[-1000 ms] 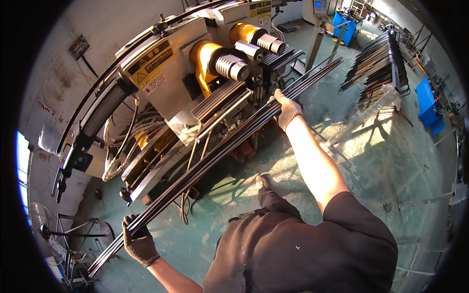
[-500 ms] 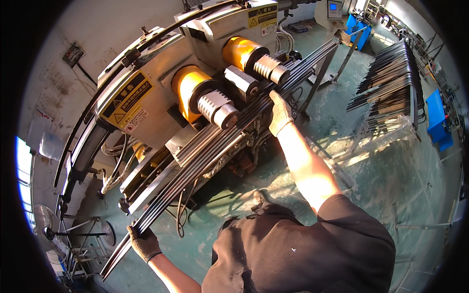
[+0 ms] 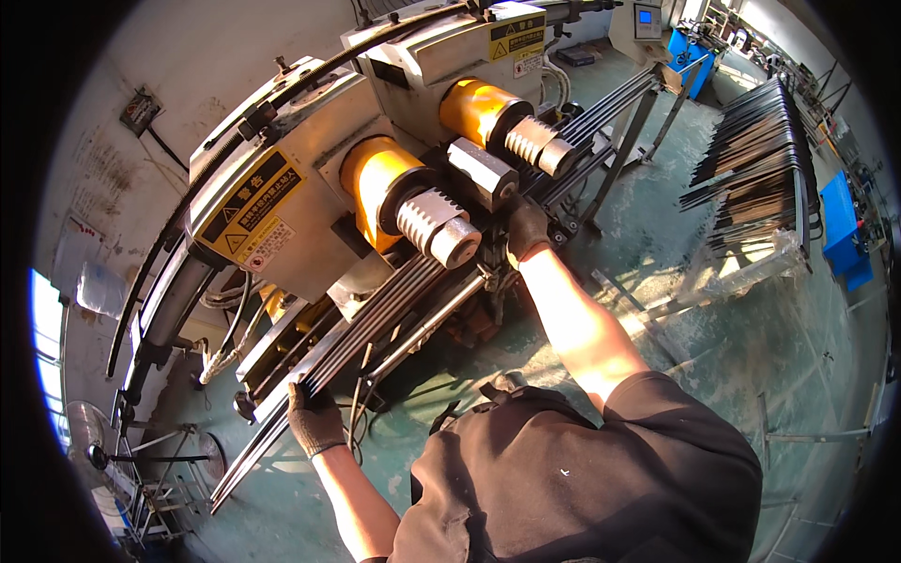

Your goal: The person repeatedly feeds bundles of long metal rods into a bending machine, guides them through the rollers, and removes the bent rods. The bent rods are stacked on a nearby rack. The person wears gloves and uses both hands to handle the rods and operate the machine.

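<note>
A bundle of long, thin metal rods [image 3: 380, 314] runs diagonally along the front of a bending machine, under its ribbed steel rollers. My gloved left hand [image 3: 315, 419] is closed round the bundle near its lower left end, thumb on top. Further up, my gloved right hand [image 3: 526, 231] is closed at the bundle just below a hexagonal steel block [image 3: 483, 169]; its fingertips are in shadow and partly hidden. Above the rods jut two ribbed steel rollers, the nearer roller [image 3: 439, 228] on an orange cylinder [image 3: 383, 183] and the farther roller [image 3: 540, 145] beside the block.
The pale machine housing [image 3: 282, 122] carries warning labels. A rack of dark rods [image 3: 751, 155] stands at the right, near a blue bin [image 3: 845, 225]. A control panel [image 3: 646, 21] is at the back. At the lower left is a fan [image 3: 89, 436]. A cable loop [image 3: 357, 413] hangs below the machine.
My left hand has moved up and to the right with the rods, whose lower end rises too. My right hand has slipped lower, beneath the hexagonal block, into shadow.
</note>
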The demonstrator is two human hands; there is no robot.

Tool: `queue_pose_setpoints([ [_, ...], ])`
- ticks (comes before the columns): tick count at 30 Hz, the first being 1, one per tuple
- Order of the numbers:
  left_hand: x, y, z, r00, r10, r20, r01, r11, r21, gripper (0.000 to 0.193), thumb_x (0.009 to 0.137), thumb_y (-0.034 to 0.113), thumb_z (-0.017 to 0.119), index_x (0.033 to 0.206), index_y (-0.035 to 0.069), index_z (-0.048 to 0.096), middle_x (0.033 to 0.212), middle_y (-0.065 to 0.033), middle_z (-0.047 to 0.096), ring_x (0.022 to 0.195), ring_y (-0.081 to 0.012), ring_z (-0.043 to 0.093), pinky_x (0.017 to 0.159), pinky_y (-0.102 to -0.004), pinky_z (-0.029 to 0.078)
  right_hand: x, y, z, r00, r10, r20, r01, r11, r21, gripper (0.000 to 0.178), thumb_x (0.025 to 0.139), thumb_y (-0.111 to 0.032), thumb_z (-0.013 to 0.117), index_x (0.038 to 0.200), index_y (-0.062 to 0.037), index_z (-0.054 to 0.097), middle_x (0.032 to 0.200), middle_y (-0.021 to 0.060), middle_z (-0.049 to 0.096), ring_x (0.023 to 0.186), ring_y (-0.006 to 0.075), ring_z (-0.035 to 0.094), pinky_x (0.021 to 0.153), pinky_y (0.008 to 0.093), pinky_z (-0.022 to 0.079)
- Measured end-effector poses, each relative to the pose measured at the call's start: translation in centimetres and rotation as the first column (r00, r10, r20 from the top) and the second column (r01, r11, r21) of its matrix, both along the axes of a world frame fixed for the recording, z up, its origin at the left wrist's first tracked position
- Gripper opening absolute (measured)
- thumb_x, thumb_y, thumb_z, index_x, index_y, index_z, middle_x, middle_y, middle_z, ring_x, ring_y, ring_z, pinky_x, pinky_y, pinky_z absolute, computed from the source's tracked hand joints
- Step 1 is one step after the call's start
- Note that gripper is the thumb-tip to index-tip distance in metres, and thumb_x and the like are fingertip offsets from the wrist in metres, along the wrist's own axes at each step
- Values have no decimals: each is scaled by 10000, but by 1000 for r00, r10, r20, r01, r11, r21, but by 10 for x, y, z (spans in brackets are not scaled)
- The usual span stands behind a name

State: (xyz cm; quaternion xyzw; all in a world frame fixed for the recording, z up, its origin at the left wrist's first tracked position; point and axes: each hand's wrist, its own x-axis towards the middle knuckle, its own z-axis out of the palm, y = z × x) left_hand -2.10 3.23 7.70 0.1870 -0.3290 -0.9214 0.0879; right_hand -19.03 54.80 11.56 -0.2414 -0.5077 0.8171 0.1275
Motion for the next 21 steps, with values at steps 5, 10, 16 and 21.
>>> queue_pose_setpoints([
  [5, 3, -35, 17, 991, 69, -115, -46, 981, 190, 334, 1089, 273, 618, 1258, 10, 737, 1277, -139, 764, 1207, -301, 702, 1134, -478, 523, -4, 8, -8, 977, -160, -143, 93, 917, -389, 219, 1004, -124, 679, 1129, 53, 711, 1018, 97, 732, 905, 202, 725, 780, 312, 545],
  [10, 22, -139, -1, 956, 285, -72, -278, 957, 88, 297, 1094, 211, 624, 1243, -19, 740, 1231, -162, 780, 1171, -296, 734, 1104, -471, 565, 2, -4, -2, 983, -144, -117, 109, 959, -263, 138, 967, -91, 679, 1034, 22, 720, 934, 92, 729, 812, 194, 708, 725, 315, 535],
  [16, -2, -95, 0, 965, 261, -15, -261, 964, -47, 331, 1109, 238, 618, 1276, -27, 723, 1247, -148, 770, 1159, -279, 725, 1092, -417, 560, -7, 8, -41, 956, -154, -249, 180, 980, 84, 172, 945, -172, 692, 989, -12, 740, 888, 77, 722, 766, 195, 681, 697, 326, 512],
  [21, -2, -71, -14, 978, 207, -38, -210, 960, -185, 386, 1121, 290, 604, 1292, -40, 707, 1283, -160, 750, 1179, -287, 708, 1094, -407, 544, -31, 17, -94, 942, -73, -327, 229, 853, 469, 182, 978, -164, 674, 1045, -8, 741, 920, 81, 729, 806, 202, 695, 727, 331, 528],
])
